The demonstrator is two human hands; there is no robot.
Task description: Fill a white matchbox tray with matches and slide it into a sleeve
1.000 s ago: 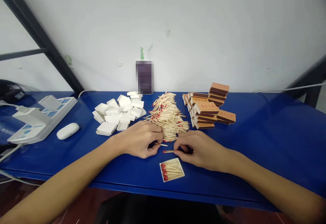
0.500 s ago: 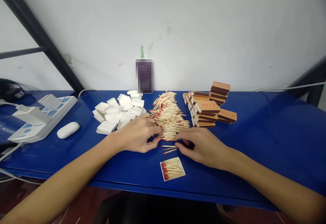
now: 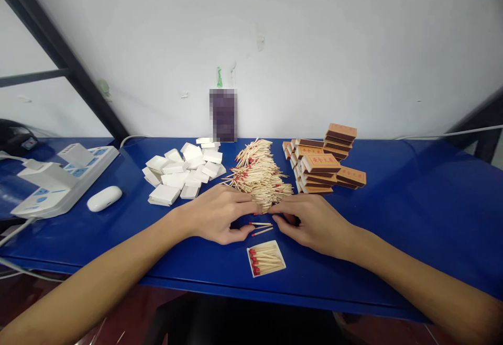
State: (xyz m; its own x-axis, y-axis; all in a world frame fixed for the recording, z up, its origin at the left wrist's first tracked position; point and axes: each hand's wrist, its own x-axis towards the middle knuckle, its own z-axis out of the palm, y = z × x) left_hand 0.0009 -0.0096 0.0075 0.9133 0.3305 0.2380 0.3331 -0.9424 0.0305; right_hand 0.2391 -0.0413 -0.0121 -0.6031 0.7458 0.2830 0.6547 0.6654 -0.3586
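Note:
A heap of red-tipped matches (image 3: 259, 177) lies in the middle of the blue table. My left hand (image 3: 222, 213) is at the heap's near left edge, its index finger against the matches and its thumb apart, by the red heads of three loose matches (image 3: 262, 228). Opposite it, my right hand (image 3: 310, 222) has its index fingertip at the heap's near right edge. Its thumb is apart, close to the plain ends of the loose matches. Both hands look open; their curled lower fingers are partly hidden. Nearer me sits a white matchbox tray (image 3: 281, 253) with a layer of matches, heads left.
White empty matchbox trays (image 3: 176, 177) are piled left of the heap. Orange-brown matchboxes (image 3: 322, 164) are stacked on the right. Farther left are a white earbud case (image 3: 104, 199) and a power strip (image 3: 58, 198) with plugs. A blurred dark rectangle (image 3: 223, 116) stands by the wall.
My left hand has moved right and slightly toward me, its thumb now by the loose match heads. A few matches at the heap's left side have shifted. My right hand has barely moved.

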